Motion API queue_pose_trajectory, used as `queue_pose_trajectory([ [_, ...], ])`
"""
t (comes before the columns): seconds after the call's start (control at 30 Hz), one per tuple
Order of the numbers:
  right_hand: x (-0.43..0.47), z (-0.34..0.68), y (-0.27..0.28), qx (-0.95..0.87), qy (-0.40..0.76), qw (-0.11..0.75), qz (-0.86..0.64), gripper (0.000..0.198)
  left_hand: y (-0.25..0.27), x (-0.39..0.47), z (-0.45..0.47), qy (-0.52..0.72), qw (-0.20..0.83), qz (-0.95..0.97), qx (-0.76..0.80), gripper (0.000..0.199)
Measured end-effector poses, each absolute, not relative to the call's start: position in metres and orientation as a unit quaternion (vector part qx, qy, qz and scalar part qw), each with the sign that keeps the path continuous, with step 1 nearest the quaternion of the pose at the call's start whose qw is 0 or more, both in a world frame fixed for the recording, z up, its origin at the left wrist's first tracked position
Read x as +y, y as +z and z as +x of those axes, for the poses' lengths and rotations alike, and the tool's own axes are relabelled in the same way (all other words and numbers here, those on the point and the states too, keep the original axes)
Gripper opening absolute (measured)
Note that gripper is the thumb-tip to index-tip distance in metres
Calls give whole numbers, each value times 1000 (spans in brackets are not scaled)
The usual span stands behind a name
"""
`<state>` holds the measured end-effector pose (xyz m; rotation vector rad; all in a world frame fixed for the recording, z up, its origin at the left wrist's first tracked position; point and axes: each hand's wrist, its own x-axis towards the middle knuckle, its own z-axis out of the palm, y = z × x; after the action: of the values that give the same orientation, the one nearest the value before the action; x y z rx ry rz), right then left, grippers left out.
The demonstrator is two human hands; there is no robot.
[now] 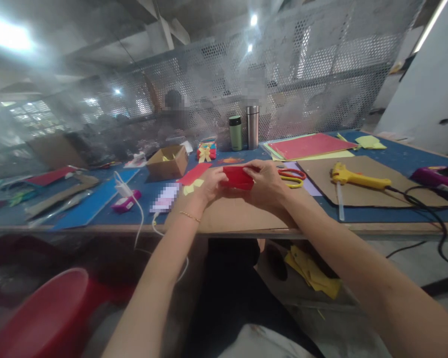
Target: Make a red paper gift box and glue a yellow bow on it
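Between my two hands is a piece of folded red paper [237, 176], raised a little above a brown cardboard sheet [227, 214]. My left hand [211, 185] pinches its left end, and my right hand [264, 183] grips the right end with the fingers bent over the top edge. Left of my left hand lie a flat red paper piece [194, 174] and a small cut yellow paper [193, 187]. Scissors with red and yellow handles [293, 177] rest just right of my right hand, their blades hidden.
A yellow glue gun [358, 178] lies on cardboard at the right, its black cord trailing off the table edge. Behind stand a green tumbler [235, 133], a steel flask [253, 128] and an open cardboard box [167, 163]. Stacked coloured paper [313, 145] lies at the back right.
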<state>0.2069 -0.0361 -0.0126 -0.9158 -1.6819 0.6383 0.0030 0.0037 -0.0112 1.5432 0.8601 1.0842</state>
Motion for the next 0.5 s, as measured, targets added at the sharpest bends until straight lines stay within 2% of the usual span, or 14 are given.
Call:
queue_pose_trajectory([
  [0.17,-37,204,-10,-697,282,544,-373,29,-8,-2,7,461,554,607,334,30],
  [0.33,-52,197,-12,-703,353,535,-308,34,-11,0,7,479,552,580,361,28],
  [0.5,-27,210,-10,-731,268,514,-359,30,-15,7,0,478,514,582,410,21],
])
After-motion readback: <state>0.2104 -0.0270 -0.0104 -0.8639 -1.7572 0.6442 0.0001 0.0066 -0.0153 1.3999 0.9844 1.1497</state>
